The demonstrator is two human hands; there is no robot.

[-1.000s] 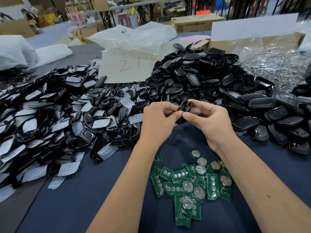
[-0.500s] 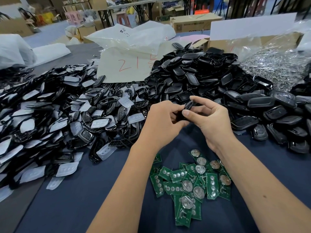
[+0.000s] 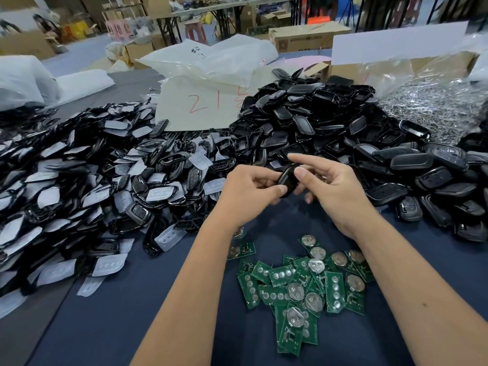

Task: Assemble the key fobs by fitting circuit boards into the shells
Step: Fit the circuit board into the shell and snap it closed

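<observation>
Both hands meet above the dark blue table cover, holding one black key fob shell (image 3: 287, 178) between them. My left hand (image 3: 248, 191) pinches its left side with thumb and curled fingers. My right hand (image 3: 335, 188) presses its thumb on the shell's smooth back, with the index finger raised straight. Whether a board sits inside the shell is hidden. A loose heap of green circuit boards (image 3: 303, 283) with round coin cells lies on the cover below my wrists.
A large pile of black shells with white rubber pads (image 3: 92, 186) fills the left. Another pile of black shell halves (image 3: 330, 133) rises behind and to the right. A bag of small metal parts (image 3: 438, 109) and a sheet marked in red (image 3: 200, 107) lie behind.
The shell has turned in my hands so its smooth back faces up. My right index finger has lifted off it, and both hands sit slightly lower over the table.
</observation>
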